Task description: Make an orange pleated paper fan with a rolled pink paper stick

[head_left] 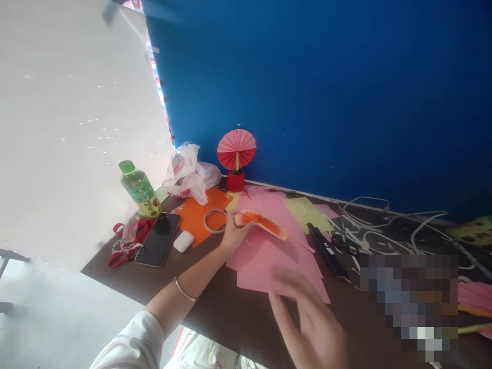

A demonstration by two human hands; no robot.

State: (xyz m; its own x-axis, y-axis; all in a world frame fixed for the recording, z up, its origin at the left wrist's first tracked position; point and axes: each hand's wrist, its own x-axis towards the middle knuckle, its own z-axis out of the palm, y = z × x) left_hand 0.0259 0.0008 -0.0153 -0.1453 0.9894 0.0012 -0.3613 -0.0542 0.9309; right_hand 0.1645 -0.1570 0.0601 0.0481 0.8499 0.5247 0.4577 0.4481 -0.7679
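My left hand (235, 237) is closed on a pleated orange paper fan (265, 224) with a pale scalloped edge, its thumb pressed on the folds. The fan is partly spread above pink paper sheets (265, 271) and casts a shadow on them. My right hand (307, 318) is apart from the fan, nearer the front edge of the table. Motion blurs its fingers; thumb and fingertips come close together, and I cannot tell whether they grip anything. Beside my left hand lies a roll of tape or ring (207, 222) on orange paper (192, 210).
A red-and-pink paper fan (237, 148) stands in a red pot (236, 181) by the blue wall. To the left are a green-capped bottle (140, 189), plastic bag (188, 174), phone (158, 240) and white case (183, 241). A black tool (326, 251) and white cables (384, 236) lie rightward.
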